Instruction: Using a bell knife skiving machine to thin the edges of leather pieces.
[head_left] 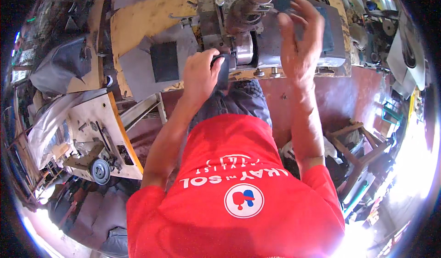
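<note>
Our left hand [198,77] pinches a strip [223,75], likely mid-work; patch [164,62] probably pending; right hand [303,46] half-curled, can't tell if holding.

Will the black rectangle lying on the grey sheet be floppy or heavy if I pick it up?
The black rectangle would probably be light, because it looks thin. It might bend a little, but its stiffness isn't clear. Lying flat, it likely wouldn't roll.

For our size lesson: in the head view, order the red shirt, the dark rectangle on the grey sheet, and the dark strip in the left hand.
1. Red shirt
2. Dark rectangle
3. Dark strip, partly hidden by the left hand
</note>
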A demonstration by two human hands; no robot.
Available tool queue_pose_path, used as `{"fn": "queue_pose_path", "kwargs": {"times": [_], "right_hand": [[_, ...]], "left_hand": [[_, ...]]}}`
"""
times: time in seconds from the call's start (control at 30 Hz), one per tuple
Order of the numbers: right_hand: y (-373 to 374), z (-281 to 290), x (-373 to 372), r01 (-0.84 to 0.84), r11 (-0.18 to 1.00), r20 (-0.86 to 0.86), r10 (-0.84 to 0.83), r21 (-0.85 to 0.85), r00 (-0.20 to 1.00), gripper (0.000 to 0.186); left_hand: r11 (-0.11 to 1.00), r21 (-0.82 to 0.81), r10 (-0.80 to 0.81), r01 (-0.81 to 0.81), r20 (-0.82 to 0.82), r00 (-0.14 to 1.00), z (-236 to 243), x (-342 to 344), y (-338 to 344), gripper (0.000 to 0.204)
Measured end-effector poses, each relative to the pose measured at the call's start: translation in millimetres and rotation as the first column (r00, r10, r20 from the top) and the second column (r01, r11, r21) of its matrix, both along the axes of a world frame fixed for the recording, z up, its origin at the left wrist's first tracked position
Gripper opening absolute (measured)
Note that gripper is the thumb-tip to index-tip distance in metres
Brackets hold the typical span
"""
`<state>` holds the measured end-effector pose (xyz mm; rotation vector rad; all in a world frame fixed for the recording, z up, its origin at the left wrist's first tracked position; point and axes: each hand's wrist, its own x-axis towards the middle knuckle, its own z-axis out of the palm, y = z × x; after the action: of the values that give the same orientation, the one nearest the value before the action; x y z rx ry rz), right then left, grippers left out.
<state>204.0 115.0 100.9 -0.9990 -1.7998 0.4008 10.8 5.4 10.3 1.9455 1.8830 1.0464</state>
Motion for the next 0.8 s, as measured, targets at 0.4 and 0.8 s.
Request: {"fn": "queue_pose_path", "kwargs": {"times": [0.4,0.8], "right_hand": [[21,111,5,-0.210,0.957,0.597,0.050,0.201,0.801,0.016],[20,11,8,-0.006,0.996,0.036,0.002,0.090,0.999,0.013]], "left_hand": [[0.981,-0.196,-0.001,0.005,0.018,1.000,9,9,13,0.020],[0.978,-0.192,0.065,-0.082,-0.096,0.993,5,18,17,0.022]]}}
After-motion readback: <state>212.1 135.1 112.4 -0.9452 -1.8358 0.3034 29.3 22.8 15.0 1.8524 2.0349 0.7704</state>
